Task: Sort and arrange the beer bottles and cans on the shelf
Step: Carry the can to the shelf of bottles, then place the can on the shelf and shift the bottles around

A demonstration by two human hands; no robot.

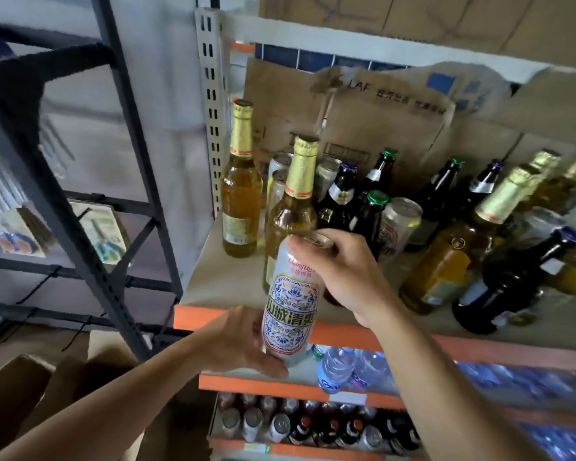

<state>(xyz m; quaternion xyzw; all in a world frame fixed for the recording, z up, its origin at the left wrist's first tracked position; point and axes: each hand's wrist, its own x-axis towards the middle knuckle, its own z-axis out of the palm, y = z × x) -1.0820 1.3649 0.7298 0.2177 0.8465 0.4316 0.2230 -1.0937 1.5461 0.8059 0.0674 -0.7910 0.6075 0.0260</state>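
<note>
Held item: a white can (291,301) with a blue and red pattern; it is in the air just in front of the orange front edge of the shelf (220,287); nothing supports it but the hands.
Long axis: near upright; top tipped slightly toward 1 o'clock, base toward 7 o'clock.
Left hand (243,341): at 8 o'clock of the can; fingers and thumb wrapped round its lower half.
Right hand (340,271): at 2 o'clock of the can; fingers hooked over the top rim and upper wall, closed on it.
Gold-capped bottles (240,181): two stand upright at 11 to 12 o'clock of the can, the nearer one directly behind it; others of the kind stand at 3 o'clock.
Dark bottles (341,194): clustered at 1 to 3 o'clock, mixed in with the gold-capped ones.
Silver cans (280,174): grouped at 12 o'clock behind the nearer gold-capped bottle; one more (398,224) at 2 o'clock among the dark bottles.
Backdrop: cardboard (363,118) along the rear of the shelf.
Below: water bottles (336,367) at 5 o'clock, one shelf lower.
Governing relation (judgement): the like cans lie up and behind, at 12 o'clock, screened by a tall bottle; the bare patch of shelf lies at 10 o'clock, on the left hand's side; the right hand holds the top and is nearer the crowded side; the can probably has to go in upright, base first, past the bottle necks.
Risk (judgement): knocking the nearer gold-capped bottle.
</note>
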